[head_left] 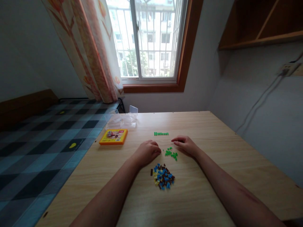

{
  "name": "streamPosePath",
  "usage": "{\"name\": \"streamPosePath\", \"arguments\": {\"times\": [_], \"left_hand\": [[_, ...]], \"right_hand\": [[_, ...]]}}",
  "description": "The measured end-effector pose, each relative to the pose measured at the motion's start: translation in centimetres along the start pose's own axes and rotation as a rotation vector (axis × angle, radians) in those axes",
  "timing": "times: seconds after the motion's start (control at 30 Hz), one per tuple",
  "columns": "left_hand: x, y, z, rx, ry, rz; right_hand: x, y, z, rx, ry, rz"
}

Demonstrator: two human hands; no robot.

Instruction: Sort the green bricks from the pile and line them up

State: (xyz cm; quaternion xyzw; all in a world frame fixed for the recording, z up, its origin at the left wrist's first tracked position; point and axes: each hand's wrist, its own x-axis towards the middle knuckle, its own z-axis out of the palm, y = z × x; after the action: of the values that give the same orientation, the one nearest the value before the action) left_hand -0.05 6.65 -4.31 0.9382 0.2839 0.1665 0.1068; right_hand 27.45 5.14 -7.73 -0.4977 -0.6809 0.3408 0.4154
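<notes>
My left hand [148,152] rests on the wooden table with its fingers curled together; whatever they may hold is hidden. Just right of its fingertips is a loose pile of small green pieces [174,155]. Beyond that pile, my right hand [183,143] lies on its side, thumb and forefinger slightly apart, pointing left with nothing visible between them. A neat row of green pieces [162,134] sits farther back, between and beyond both hands. Nearer to me is a mixed heap of blue, brown and yellow pieces [163,177], touched by neither hand.
An orange-yellow box [113,137] lies on the table [189,195] at the left. Behind it stand clear plastic containers [129,121]. A bed with a checked cover [59,148] adjoins the table's left side; a wall runs along the right.
</notes>
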Motion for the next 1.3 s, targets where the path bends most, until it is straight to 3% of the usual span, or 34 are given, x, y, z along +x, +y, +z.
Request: {"name": "streamPosePath", "arguments": {"times": [0.3, 0.5, 0.63, 0.83, 0.97, 1.07, 1.3], "left_hand": [[0.2, 0.0, 0.2, 0.061, 0.040, -0.053], [0.3, 0.1, 0.4, 0.095, 0.064, -0.060], [0.3, 0.1, 0.4, 0.114, 0.047, -0.031], [0.6, 0.2, 0.3, 0.084, 0.011, 0.019], [0.7, 0.1, 0.3, 0.027, 0.013, 0.017], [0.6, 0.0, 0.3, 0.007, 0.023, 0.010], [0.6, -0.2, 0.6, -0.006, 0.042, -0.034]], "right_hand": [[-0.7, -0.8, 0.5, -0.248, -0.059, -0.280], [-0.9, -0.4, 0.6, -0.381, -0.109, -0.352], [-0.7, -0.3, 0.9, -0.416, -0.126, -0.307], [-0.4, -0.4, 0.8, -0.467, -0.022, -0.228], [-0.9, -1.7, -0.2, -0.516, 0.020, -0.256], [-1.8, -2.8, -1.1, -0.487, -0.025, -0.240], [-3.0, -3.2, -2.0, -0.398, -0.227, -0.036]]}}
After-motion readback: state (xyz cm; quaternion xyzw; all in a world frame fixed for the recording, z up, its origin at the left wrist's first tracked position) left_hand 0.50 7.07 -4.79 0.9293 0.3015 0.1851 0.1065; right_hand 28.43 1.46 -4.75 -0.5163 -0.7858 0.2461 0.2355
